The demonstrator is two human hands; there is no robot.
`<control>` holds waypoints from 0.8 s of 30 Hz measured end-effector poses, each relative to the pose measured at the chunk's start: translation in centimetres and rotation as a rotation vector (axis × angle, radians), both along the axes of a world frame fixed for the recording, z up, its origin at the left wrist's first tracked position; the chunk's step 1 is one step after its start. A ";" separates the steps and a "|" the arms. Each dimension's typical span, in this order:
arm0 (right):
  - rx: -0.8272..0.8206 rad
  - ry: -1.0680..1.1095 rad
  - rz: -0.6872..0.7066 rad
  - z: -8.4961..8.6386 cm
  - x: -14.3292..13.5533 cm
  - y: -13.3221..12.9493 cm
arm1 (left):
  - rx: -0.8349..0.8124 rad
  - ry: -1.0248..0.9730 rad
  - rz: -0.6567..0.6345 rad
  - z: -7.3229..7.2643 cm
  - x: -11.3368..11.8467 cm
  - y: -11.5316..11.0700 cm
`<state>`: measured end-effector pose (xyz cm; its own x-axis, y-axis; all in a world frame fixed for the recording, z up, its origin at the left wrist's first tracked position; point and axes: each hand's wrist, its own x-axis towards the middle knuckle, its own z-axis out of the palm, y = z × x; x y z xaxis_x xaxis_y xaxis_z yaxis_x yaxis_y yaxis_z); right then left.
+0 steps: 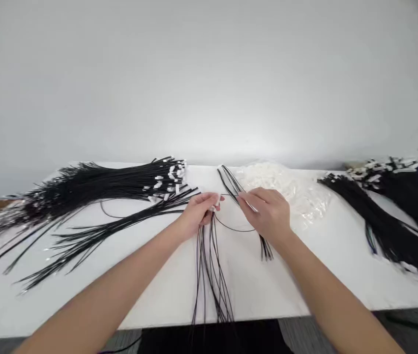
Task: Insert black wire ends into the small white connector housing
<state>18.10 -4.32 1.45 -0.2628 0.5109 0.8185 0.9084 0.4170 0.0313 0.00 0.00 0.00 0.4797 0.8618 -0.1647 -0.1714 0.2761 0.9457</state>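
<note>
- Both forearms come in from the near edge of the white table (342,275) and meet over its middle, the two hands almost touching.
- Left hand (197,212): fingers closed in a pinch on a small white connector (217,201), which sits right at the fingertips, pointing toward the right hand.
- From that pinch a bunch of black wires (209,265) hangs toward the person, its long axis running straight back from the fingers and off the near table edge.
- Right hand (268,214): fingers closed on a single black wire (231,227), which loops from below the left fingertips round under the right hand.
- Connector and right fingertips lie just beside each other, level, with a narrow gap between; the left hand is nearer the connector.
- Beyond the right fingers lies a clear bag of white parts (297,189); a few loose wires (231,184) lie slantwise just beyond both hands.
- Left of the left hand lies a large finished bundle (94,184); well right of the right hand, another heap (397,211).
</note>
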 end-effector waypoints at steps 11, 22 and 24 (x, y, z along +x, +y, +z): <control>-0.026 -0.051 0.023 0.0 -0.6 -0.1 | 0.043 0.062 -0.062 0.3 -0.1 -0.3; -0.079 -0.006 0.070 -0.4 -0.8 -0.1 | 0.039 0.066 -0.079 0.3 -0.2 -0.3; -0.089 -0.003 0.069 -0.4 -0.8 -0.1 | 0.041 0.071 -0.086 0.3 -0.2 -0.3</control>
<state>17.28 -4.41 1.01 -0.3018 0.5623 0.7699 0.8775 0.4795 -0.0061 -0.23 -0.33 0.32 0.5402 0.8248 -0.1668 -0.0805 0.2480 0.9654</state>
